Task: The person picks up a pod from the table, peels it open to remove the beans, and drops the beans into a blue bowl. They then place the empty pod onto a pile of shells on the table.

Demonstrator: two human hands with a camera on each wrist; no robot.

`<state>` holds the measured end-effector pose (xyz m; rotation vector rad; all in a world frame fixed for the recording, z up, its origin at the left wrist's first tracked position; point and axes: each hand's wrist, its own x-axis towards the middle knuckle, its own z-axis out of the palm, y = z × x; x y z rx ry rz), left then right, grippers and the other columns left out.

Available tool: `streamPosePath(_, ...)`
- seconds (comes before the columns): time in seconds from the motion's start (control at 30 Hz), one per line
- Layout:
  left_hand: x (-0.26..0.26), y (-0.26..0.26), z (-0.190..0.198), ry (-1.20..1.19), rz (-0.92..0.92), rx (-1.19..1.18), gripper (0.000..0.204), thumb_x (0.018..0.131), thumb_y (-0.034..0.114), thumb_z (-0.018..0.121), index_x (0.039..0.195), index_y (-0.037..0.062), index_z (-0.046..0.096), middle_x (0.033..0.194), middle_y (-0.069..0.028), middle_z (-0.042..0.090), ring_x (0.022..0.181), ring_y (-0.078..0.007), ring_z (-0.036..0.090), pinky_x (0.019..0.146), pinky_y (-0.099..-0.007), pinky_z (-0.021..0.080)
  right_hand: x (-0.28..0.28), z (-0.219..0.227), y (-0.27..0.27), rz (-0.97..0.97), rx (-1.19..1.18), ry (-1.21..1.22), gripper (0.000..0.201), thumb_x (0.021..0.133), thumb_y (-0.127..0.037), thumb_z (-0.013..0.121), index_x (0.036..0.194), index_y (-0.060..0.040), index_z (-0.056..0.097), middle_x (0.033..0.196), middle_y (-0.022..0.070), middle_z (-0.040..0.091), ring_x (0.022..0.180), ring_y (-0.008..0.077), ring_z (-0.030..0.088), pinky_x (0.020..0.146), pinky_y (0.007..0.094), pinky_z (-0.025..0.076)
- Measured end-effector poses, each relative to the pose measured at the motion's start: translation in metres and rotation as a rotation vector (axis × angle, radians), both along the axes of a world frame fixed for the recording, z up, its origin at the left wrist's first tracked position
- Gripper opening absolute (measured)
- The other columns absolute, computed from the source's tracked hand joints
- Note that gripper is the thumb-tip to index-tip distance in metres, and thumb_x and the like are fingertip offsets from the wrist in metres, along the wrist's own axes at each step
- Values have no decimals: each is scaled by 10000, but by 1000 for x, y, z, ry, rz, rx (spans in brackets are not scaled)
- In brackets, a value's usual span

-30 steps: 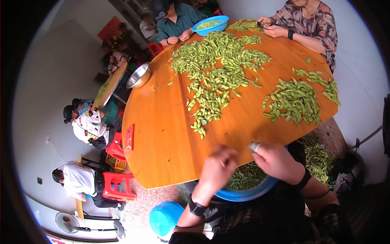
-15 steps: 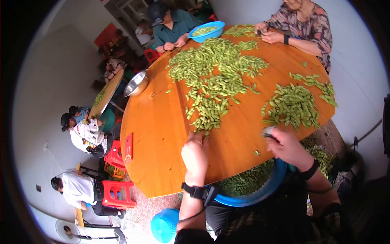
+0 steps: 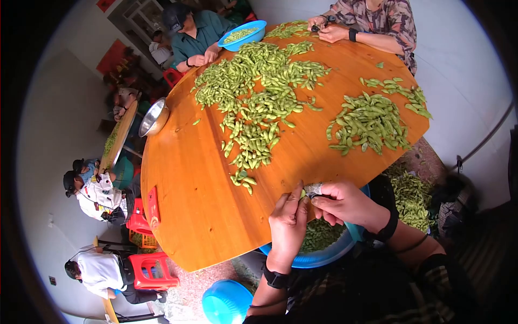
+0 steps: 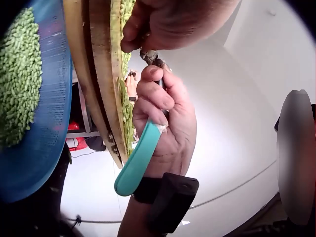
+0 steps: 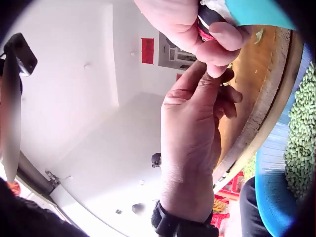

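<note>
My left hand (image 3: 287,227) pinches a green bean pod (image 3: 303,193) above the table's near edge, its fingertips meeting those of my right hand (image 3: 353,208). A teal-handled tool (image 4: 140,160) lies in the curled fingers of the right hand, its handle jutting from the bottom of the fist; its working end is hidden. A pale wrap (image 3: 313,189) covers a digit of that hand. Below both hands, a blue basin (image 4: 61,98) holds shelled green beans (image 4: 19,74). Pods lie on the wooden table (image 3: 199,210) in a large heap (image 3: 253,102) and a smaller pile (image 3: 369,127) at right.
Two people sit across the table, near a blue bowl (image 3: 225,44) of beans. A metal bowl (image 3: 155,117) stands at the left edge, with a red packet (image 3: 154,205) nearer me. More pods (image 3: 413,200) lie low at right; a blue tub (image 3: 226,302) is on the floor.
My left hand reached forward to the near end of the pod heap, then came back with a pod to the right hand. The right hand moved from the right back over the basin.
</note>
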<state>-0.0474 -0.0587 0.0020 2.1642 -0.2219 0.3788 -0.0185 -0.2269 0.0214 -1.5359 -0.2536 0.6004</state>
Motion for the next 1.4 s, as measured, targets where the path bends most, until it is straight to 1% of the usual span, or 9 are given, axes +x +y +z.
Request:
streamPosePath(0.17, -3, 2, -13, 62, -27, -67, 356, 873, -14, 616, 1229, 4, 606, 860, -139, 629, 672, -199, 653, 627, -296, 536, -3, -10, 2, -8, 142, 26, 161, 976, -101, 486, 869, -9, 563, 626, -8, 530, 466, 35, 456, 407, 201, 334)
streamPosePath(0.33, -6, 0, -17, 146, -90, -354, 276, 932, -22, 551, 1200, -8, 616, 823, -66, 612, 665, -88, 610, 595, -230, 528, -7, -16, 6, -57, 214, 87, 115, 973, -86, 483, 928, -11, 557, 650, -11, 518, 470, 29, 428, 412, 200, 321)
streamPosePath(0.77, 4, 19, -9, 500, -146, -953, 284, 1017, 187, 466, 1172, -18, 587, 830, -45, 646, 571, -67, 562, 505, -182, 444, -2, -7, 6, -54, 242, 203, 132, 962, -90, 494, 1008, -14, 592, 656, -10, 534, 472, 27, 442, 413, 196, 338)
streamPosePath(0.8, 5, 18, -9, 497, -144, -953, 284, 1017, 187, 466, 1172, -18, 587, 830, -45, 646, 571, -67, 562, 505, -182, 444, -2, -7, 8, -50, 241, 201, 132, 962, -90, 494, 1008, -14, 592, 656, -10, 534, 472, 27, 442, 413, 196, 338)
streamPosePath(0.93, 4, 8, -14, 390, -157, -839, 281, 1003, 161, 505, 1201, -24, 577, 855, -44, 644, 593, -74, 568, 536, -190, 458, -3, -18, 22, -139, 0, -413, 168, 941, -66, 497, 1034, 0, 620, 632, -3, 558, 502, 35, 497, 453, 206, 407)
streamPosePath(1.0, 2, 6, -15, 333, -139, -724, 275, 993, 149, 526, 1200, -22, 585, 851, -42, 648, 583, -75, 566, 528, -186, 454, -6, -17, 22, -139, 44, -390, 164, 945, -59, 494, 1044, -3, 612, 638, -5, 556, 505, 38, 494, 449, 203, 395)
streamPosePath(1.07, 2, 7, -18, 379, -91, -835, 259, 977, 124, 553, 1185, -18, 608, 854, -34, 655, 564, -75, 562, 509, -180, 445, -6, -18, 16, -89, 179, 36, 176, 958, -65, 497, 1093, -11, 596, 666, -3, 554, 506, 36, 483, 445, 190, 378)
streamPosePath(1.27, 7, 18, -19, 320, -64, -1129, 244, 984, 109, 531, 1174, -17, 620, 940, -29, 655, 610, -70, 572, 532, -189, 446, -10, -7, 15, -274, 253, 49, 203, 977, -104, 518, 1155, -19, 564, 715, 2, 549, 479, 25, 447, 431, 173, 354)
streamPosePath(1.4, 7, 7, -16, 264, -123, -935, 231, 995, 122, 514, 1152, -4, 626, 878, -9, 552, 588, -59, 540, 532, -179, 426, -11, -5, 20, -203, 208, 46, 146, 950, -126, 583, 1047, -16, 569, 687, -15, 546, 487, 23, 457, 429, 179, 346)
